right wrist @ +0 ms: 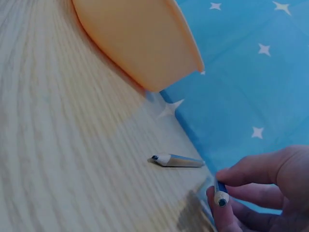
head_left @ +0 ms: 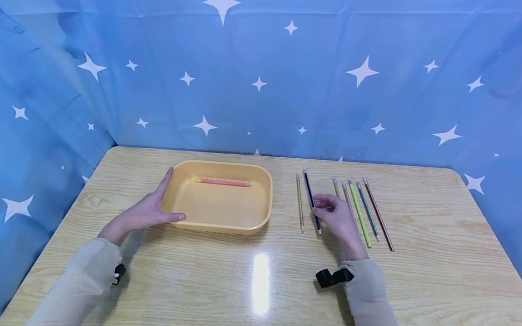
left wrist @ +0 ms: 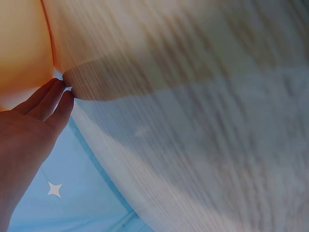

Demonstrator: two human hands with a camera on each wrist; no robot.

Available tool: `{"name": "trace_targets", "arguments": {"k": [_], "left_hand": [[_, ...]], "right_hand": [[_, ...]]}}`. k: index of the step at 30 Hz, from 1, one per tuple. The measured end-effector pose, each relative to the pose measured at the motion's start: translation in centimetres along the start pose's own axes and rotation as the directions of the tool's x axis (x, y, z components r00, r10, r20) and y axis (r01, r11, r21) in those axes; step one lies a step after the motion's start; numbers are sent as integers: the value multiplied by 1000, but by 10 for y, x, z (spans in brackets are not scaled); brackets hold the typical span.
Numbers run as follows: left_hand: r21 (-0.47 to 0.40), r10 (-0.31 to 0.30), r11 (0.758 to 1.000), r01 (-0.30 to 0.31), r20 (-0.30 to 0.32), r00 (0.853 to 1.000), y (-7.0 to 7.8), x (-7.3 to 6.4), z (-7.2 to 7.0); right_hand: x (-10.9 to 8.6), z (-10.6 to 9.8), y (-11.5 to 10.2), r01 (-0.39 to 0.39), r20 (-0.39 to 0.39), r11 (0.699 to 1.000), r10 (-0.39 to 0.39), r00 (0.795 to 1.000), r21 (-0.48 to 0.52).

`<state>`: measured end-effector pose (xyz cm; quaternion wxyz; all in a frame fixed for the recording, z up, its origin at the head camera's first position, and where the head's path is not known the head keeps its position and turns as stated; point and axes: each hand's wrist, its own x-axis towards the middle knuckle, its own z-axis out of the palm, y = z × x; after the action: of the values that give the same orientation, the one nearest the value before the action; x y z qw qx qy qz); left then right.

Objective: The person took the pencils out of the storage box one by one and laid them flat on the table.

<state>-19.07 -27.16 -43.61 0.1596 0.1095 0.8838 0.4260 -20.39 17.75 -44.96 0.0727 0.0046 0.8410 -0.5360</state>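
My left hand (head_left: 149, 211) rests against the left end of a yellow-orange plastic tray (head_left: 217, 228), its thumb and fingers spread along the outside. In the left wrist view, the fingers (left wrist: 50, 104) look fairly straight beside the tray wall. A pink pencil (head_left: 223, 182) lies inside the tray, near its far wall. Right of the tray, my right hand (head_left: 338, 220) pinches a dark blue pencil (head_left: 309, 187) between thumb and fingers. The right wrist view shows its sharpened tip (right wrist: 221, 198) pointing toward the camera. A natural-wood-coloured pencil (head_left: 299, 203) lies just left of it on the table.
Right of my right hand lie several more pencils, including a lime green pencil (head_left: 360, 214), a teal pencil (head_left: 368, 212) and a dark red pencil (head_left: 378, 215). The wooden table (head_left: 211, 289) meets a blue star-patterned curtain (head_left: 271, 54) at the back.
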Motion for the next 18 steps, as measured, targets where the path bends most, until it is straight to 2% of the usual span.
{"name": "trace_targets", "arguments": {"k": [6,18], "left_hand": [[-10,5,1000,-5,0,1000,0,1,1],[-8,1,1000,-1,-1,1000,0,1,1]], "right_hand": [[2,2,4,-4,-20,998,3,1000,-56],[4,4,5,-46,-45,994,41,998,-96]]}}
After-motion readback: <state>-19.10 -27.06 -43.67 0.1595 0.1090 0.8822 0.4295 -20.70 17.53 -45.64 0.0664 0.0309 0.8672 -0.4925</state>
